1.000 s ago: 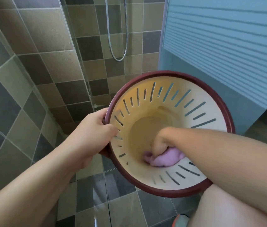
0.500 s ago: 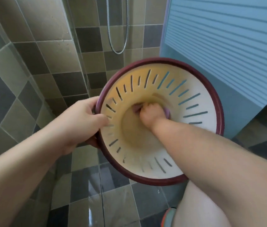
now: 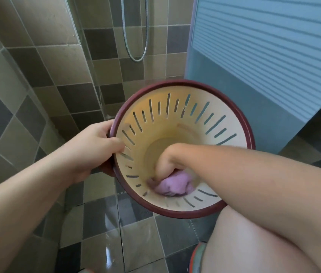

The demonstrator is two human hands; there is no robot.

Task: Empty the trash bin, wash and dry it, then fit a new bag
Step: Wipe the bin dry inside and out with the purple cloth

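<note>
A cream trash bin [image 3: 210, 107] with slotted walls and a dark red rim is held in the air, its mouth tipped toward me. My left hand [image 3: 94, 146] grips the rim on the left side, thumb inside the bin. My right hand [image 3: 165, 162] reaches deep into the bin and is closed on a purple cloth [image 3: 172, 186], which is pressed against the lower inner wall. The bin holds no bag or trash.
I am in a tiled shower area with a wet, glossy floor [image 3: 104, 243]. A glass panel edge [image 3: 94, 85] and a shower hose [image 3: 136, 56] are behind the bin. A blue louvred door [image 3: 264, 46] stands at the right. My bare knee [image 3: 254, 243] is below the bin.
My right hand has swept the purple cloth from the upper part of the bin's bottom down to the lower inner wall. The bin has shifted slightly to the right in my left hand.
</note>
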